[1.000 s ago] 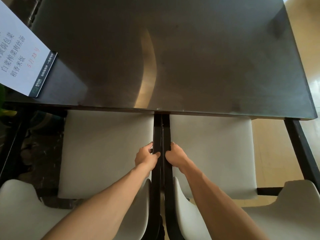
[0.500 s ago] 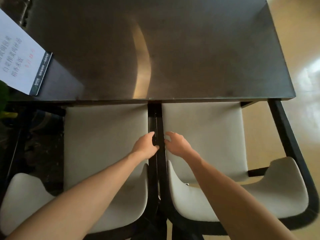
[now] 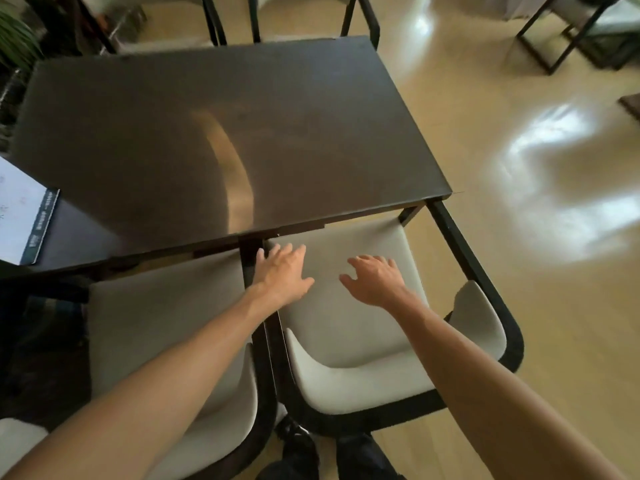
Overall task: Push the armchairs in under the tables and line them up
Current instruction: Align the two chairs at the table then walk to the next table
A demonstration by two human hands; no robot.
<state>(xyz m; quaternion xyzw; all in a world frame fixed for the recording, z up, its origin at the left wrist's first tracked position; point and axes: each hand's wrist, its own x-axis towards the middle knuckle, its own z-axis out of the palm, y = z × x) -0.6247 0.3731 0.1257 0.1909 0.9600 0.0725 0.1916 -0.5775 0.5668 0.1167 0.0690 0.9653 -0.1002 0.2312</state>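
Observation:
Two white-cushioned armchairs with black frames stand side by side, their seats partly under the dark table (image 3: pixel 214 133). The left armchair (image 3: pixel 162 327) and the right armchair (image 3: pixel 349 327) touch along their inner armrests. My left hand (image 3: pixel 282 271) hovers open over the inner edge of the right armchair's seat, fingers spread. Over the middle of the same seat is my right hand (image 3: pixel 375 280), also open and holding nothing. Both forearms reach in from below.
A white printed card (image 3: pixel 24 216) lies on the table's left end. Two more chairs (image 3: pixel 277 15) stand at the table's far side. A plant (image 3: pixel 17 39) is at top left. Shiny beige floor stretches to the right, with another black-framed table (image 3: pixel 575 32) at top right.
Both hands have let go of the black inner armrests and moved right, now spread above the right armchair's seat. The view has pulled back and turned, showing the whole table and the floor.

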